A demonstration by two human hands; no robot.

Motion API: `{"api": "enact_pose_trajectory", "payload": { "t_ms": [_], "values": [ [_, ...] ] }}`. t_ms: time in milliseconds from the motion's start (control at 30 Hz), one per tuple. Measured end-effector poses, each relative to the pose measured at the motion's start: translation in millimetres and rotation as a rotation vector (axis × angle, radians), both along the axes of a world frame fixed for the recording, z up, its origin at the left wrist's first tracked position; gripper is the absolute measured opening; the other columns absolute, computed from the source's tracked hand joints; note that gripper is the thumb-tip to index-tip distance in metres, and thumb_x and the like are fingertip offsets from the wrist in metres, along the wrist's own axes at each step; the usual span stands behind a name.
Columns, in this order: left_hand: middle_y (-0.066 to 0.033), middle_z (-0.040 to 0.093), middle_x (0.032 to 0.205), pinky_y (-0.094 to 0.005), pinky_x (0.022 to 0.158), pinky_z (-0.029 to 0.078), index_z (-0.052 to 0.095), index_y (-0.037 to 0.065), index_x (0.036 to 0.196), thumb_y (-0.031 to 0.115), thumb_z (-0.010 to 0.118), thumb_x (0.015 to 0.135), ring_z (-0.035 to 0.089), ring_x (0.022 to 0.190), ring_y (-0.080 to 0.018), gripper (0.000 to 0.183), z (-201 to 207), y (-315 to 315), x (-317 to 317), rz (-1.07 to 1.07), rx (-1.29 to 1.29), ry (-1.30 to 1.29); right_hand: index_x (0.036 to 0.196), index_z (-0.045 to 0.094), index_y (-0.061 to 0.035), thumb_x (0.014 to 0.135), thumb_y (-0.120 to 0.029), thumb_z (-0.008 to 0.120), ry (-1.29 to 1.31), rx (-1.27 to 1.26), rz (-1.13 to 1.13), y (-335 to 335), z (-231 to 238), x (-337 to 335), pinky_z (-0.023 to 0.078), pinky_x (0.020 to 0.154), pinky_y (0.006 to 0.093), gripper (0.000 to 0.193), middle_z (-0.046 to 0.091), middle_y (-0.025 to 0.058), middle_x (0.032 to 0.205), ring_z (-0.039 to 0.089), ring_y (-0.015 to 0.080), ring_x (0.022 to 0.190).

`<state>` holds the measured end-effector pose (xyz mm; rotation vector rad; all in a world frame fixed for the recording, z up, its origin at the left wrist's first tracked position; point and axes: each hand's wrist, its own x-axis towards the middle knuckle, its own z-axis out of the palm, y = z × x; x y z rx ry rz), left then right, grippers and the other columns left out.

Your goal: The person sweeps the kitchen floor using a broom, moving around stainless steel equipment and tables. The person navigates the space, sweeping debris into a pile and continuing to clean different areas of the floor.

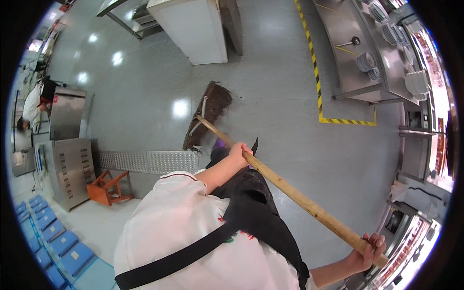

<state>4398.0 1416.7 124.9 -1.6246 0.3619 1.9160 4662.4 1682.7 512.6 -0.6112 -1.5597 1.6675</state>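
Note:
A wide push broom [198,116] lies with its dark-bristled head on the grey floor, left of my feet. Its long wooden handle [304,203] slants across my body toward the lower right. Partway down the handle, my left hand [240,153] is closed round the wood in front of my black apron [256,208]. Close to the handle's upper end, my right hand [369,251] curls its fingers about it. Metal braces join the handle to the head, and the dark bristles fan out on the head's far right side.
A white cabinet [193,29] stands ahead. Steel tables [355,72] with plates and a ladle are at right, behind yellow-black floor tape [316,82]. On the left are an orange wooden stool [109,188], a steel unit [72,169], blue boxes [63,241] and another person [34,106].

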Motion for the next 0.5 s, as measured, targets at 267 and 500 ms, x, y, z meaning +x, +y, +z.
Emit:
{"api": "enact_pose_trajectory", "payload": {
  "t_ms": [267, 500],
  "values": [
    [0.0008, 0.035, 0.054, -0.031, 0.046, 0.041, 0.034, 0.014, 0.064, 0.011, 0.049, 0.084, 0.039, 0.044, -0.014, 0.024, -20.2, -77.0, 4.9, 0.306, -0.067, 0.079, 0.087, 0.049, -0.0091, 0.068, 0.007, 0.063, 0.133, -0.235, 0.223, 55.4, -74.1, -86.7, 0.056, 0.084, 0.0409, 0.028, 0.049, 0.0019, 0.094, 0.058, 0.0229, 0.102],
    [-0.0022, 0.05, 0.063, -0.0392, 0.055, 0.048, 0.044, 0.011, 0.073, 0.02, 0.04, 0.09, 0.052, 0.057, -0.0212, 0.02, -104.1, -170.9, 23.3, 0.112, -0.346, 0.15, 0.065, 0.04, -0.0097, 0.067, 0.019, 0.062, -0.063, -0.342, 0.594, -50.5, -96.8, -232.3, 0.055, 0.08, 0.0445, 0.036, 0.06, 0.007, 0.085, 0.062, 0.0332, 0.101]
  ]
}}
